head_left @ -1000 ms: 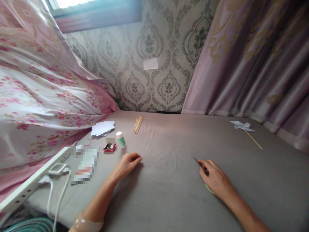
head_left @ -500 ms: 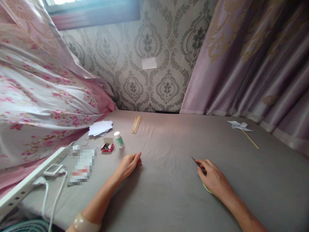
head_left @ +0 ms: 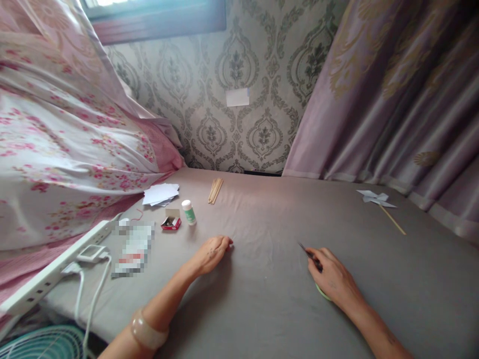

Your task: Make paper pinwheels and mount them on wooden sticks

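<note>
My left hand point(head_left: 211, 253) rests on the grey sheet point(head_left: 262, 309) with its fingers curled loosely and nothing visible in them. My right hand point(head_left: 333, 280) lies further right, closed on a pair of scissors point(head_left: 307, 251) whose dark blades point up and left; a green handle shows under the palm. A small white bottle with a green label point(head_left: 189, 212) and a red open box point(head_left: 171, 223) stand beyond my left hand. Wooden sticks point(head_left: 215, 190) and white paper pieces point(head_left: 160, 194) lie further back.
A paper pinwheel on a stick point(head_left: 377, 199) lies at the far right near the purple curtain point(head_left: 392, 89). A white power strip point(head_left: 56, 271) with plugged cables sits at the left edge, beside a floral quilt point(head_left: 56, 149). A patterned wall closes the back.
My left hand has slid a little to the right across the sheet. My right hand with the scissors has stayed about where it was.
</note>
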Tool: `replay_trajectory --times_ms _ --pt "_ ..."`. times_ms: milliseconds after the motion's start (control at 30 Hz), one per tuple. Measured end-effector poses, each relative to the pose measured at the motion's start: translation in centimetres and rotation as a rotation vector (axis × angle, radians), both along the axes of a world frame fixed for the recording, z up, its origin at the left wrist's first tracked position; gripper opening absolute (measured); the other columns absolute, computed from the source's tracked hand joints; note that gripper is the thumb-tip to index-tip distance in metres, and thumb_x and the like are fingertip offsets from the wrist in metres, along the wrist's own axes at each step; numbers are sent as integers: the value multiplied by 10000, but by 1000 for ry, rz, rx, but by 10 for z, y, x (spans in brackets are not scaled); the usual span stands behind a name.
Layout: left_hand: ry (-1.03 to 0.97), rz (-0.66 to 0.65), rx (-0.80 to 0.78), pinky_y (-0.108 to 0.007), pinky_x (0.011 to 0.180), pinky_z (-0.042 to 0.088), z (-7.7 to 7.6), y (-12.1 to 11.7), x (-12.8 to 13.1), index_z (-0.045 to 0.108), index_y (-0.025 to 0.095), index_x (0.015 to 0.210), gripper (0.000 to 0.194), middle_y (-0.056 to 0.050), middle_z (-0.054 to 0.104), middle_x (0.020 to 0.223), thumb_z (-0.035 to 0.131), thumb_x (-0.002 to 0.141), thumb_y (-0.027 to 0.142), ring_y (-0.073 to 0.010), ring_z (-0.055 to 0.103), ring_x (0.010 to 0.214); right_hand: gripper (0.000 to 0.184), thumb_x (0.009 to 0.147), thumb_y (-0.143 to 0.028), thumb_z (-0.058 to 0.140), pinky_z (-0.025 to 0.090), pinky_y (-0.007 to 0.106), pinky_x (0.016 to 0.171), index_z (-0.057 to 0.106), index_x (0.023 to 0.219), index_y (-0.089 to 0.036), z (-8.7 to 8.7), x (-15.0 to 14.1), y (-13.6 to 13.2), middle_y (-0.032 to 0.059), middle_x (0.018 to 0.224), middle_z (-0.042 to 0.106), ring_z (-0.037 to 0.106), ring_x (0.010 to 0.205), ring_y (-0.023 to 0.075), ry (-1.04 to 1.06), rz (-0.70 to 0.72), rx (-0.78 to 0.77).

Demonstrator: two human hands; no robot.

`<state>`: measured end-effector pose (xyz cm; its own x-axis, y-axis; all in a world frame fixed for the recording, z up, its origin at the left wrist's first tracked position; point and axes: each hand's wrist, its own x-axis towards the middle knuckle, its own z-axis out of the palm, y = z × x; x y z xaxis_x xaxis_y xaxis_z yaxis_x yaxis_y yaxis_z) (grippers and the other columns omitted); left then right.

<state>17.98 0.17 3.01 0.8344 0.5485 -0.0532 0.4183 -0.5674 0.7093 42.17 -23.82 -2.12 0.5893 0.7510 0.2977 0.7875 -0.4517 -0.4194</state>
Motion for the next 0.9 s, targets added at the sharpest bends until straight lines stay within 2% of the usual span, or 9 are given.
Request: replay_trajectory --times_ms 133,233,333,533,900 --pt "-91 -8 11 -311 821 474 -2 7 -12 560 146 1224 452 -86 679 977 351 844 274 -184 600 827 324 867 -272 385 489 332 777 643 1042 -185 -2 1 -1 85 947 645 640 806 202 -17 7 -2" --pt "-100 -9 -34 -299 802 486 -3 12 -16 625 137 1113 428 -89 681 965 371 775 202 -174 603 808 334 875 -285 373 488 336 795 632 1053 -171 -3 2 -1 93 968 641 644 832 209 -19 12 -17" --pt "-111 61 -84 -287 785 490 -5 14 -17 667 122 989 396 -89 685 893 365 737 174 -166 609 786 350 881 -299 362 491 337 792 625 1065 -161 -4 3 -1 98 975 639 646 846 213 -11 10 -37" --pt "-158 144 -171 -277 709 490 -4 15 -23 665 116 973 399 -87 684 840 349 758 230 -177 623 780 355 866 -316 369 501 343 776 635 1046 -164 -6 5 -2 96 961 645 649 816 209 15 8 -20" --pt "-283 305 -217 -274 601 443 21 18 -50 655 116 839 382 -74 682 747 361 806 358 -164 596 674 370 844 -382 381 520 348 714 641 1017 -183 -18 15 -6 89 920 654 664 742 210 -13 10 -18"
